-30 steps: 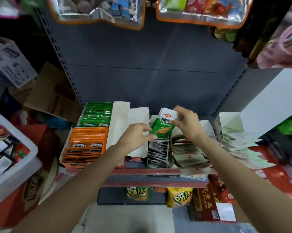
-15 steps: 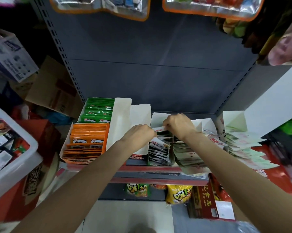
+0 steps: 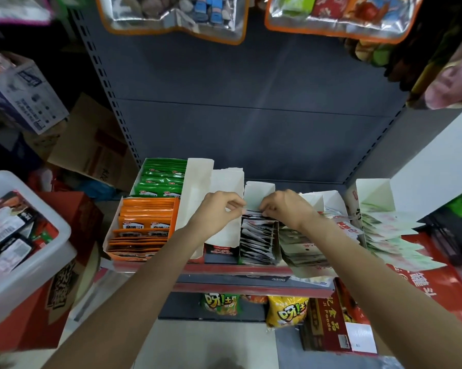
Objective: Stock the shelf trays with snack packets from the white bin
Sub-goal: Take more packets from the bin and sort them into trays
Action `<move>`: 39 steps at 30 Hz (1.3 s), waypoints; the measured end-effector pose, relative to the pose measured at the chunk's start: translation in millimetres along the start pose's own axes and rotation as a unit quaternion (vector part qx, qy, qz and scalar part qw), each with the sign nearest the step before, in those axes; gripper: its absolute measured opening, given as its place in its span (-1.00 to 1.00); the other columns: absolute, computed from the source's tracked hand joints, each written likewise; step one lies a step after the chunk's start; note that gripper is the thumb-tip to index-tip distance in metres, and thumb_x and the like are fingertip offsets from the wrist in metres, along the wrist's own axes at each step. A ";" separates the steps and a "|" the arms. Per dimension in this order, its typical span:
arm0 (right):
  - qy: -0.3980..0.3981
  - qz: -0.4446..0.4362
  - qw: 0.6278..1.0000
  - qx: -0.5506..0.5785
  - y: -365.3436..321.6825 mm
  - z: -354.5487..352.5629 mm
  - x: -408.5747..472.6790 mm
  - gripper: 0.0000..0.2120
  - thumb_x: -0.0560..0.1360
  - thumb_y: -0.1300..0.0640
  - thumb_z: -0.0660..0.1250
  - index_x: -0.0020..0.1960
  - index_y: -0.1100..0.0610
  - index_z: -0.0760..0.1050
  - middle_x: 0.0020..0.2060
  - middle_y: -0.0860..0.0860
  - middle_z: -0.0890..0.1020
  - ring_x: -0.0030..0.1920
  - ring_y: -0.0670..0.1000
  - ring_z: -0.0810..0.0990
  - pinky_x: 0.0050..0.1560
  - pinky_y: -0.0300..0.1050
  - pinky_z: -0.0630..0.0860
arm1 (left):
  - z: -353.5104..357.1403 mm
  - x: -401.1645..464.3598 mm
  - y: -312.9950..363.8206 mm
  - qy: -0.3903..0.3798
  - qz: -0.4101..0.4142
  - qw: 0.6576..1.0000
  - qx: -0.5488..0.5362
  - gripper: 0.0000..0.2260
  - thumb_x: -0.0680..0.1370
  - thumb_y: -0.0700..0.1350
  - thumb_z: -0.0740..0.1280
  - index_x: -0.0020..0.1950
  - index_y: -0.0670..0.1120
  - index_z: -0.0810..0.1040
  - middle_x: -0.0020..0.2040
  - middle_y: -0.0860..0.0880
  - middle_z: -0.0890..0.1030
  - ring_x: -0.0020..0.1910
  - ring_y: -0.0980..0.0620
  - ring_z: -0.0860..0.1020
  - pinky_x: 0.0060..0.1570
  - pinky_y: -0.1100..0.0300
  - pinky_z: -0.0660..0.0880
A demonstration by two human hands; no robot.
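Note:
The narrow middle tray (image 3: 259, 191) on the shelf holds an upright row of dark snack packets (image 3: 256, 239). My left hand (image 3: 218, 213) and my right hand (image 3: 287, 209) meet over the back of that row. Their curled fingertips pinch the top edge of the rearmost snack packet (image 3: 252, 213) from either side, and most of that packet is hidden behind the hands and the row. The white bin (image 3: 24, 265) stands at the far left on a red carton, with several dark and white packets (image 3: 8, 230) inside.
Left of the hands are an orange-packet tray (image 3: 144, 225), a green-packet tray (image 3: 162, 179) and tall white flaps (image 3: 195, 198). Pale packet trays (image 3: 304, 249) and fanned green-white packets (image 3: 389, 235) lie to the right. Bags hang overhead (image 3: 176, 17). The lower shelf holds snack bags (image 3: 287, 311).
The green packet that both hands held above the middle tray has gone down into the back of its row. Both hands dropped with it and closed in together.

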State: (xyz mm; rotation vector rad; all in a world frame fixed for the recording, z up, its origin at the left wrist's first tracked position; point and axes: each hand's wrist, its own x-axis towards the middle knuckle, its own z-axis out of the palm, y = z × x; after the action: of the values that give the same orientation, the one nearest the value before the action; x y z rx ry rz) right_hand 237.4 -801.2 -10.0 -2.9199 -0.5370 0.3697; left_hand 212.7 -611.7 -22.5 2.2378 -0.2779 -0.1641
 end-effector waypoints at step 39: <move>-0.098 -0.094 0.980 0.144 -570.2 119.6 116.7 -0.38 0.59 0.05 0.19 0.54 0.19 0.01 0.53 0.15 0.06 0.53 0.08 0.00 0.46 -0.14 0.01 | -331.4 -311.4 -327.1 0.026 -0.300 0.916 0.266 -0.32 0.52 0.18 0.28 0.55 0.04 0.08 0.54 -0.15 0.09 0.52 -0.14 0.03 0.47 -0.11 0.04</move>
State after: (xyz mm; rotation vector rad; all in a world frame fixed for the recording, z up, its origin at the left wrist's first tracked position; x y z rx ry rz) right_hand 123.0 -219.0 -41.2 -2.5455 -0.7132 0.6553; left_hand 28.9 -84.0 -61.6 2.8043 0.4647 -0.3903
